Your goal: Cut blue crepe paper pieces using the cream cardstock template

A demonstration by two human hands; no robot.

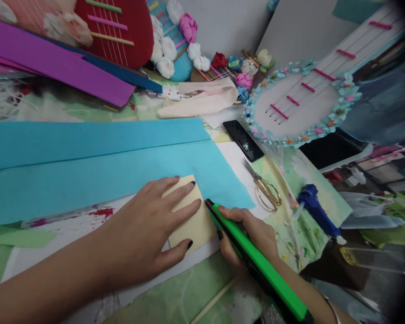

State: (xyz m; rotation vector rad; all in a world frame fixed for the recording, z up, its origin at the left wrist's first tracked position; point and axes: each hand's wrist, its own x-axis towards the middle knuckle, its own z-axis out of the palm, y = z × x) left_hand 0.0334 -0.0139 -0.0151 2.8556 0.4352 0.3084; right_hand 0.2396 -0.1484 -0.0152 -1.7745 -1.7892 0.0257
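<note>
My left hand point(155, 225) lies flat with fingers spread, pressing a pale yellow square of paper point(199, 225) onto the work surface. My right hand point(249, 234) is wrapped round a long green and black tool point(256, 256), whose dark tip touches or nearly touches the square's right edge. Beneath and behind the square stretches a wide blue sheet point(121, 166) with a lengthwise fold or seam. White paper point(138, 288) shows under my left forearm.
Gold-handled scissors point(268, 193), a black phone point(245, 140) and a blue glue gun point(315, 209) lie to the right. A flower-edged instrument-shaped craft point(297, 103) stands behind them. Purple sheets point(60, 63) and more decorated crafts point(118, 31) sit at the back left.
</note>
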